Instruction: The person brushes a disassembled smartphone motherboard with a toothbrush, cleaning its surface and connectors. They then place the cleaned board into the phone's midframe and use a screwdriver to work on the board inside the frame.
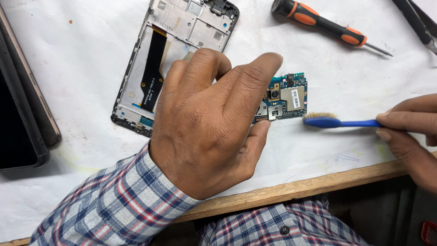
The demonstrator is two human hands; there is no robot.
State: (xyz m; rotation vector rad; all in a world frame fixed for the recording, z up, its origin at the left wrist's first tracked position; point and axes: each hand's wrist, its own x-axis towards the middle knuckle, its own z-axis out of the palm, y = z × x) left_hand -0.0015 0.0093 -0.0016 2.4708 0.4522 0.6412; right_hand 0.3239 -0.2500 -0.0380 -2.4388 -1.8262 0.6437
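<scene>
My left hand (209, 123) holds a small blue-green phone circuit board (286, 98) pinched between thumb and fingers, just above the white table cover. My right hand (409, 132) grips a blue toothbrush (339, 122) by its handle. The brush's bristled head sits just to the right of the board's lower corner, close to it. Behind my left hand lies an opened phone frame (150, 68) with a black flex cable down its middle; my hand hides its right side.
An orange-and-black screwdriver (323, 25) lies at the back right, with dark pliers (421, 20) at the corner. Two dark flat devices (22, 114) rest at the left edge. The wooden table edge (300, 187) runs along the front.
</scene>
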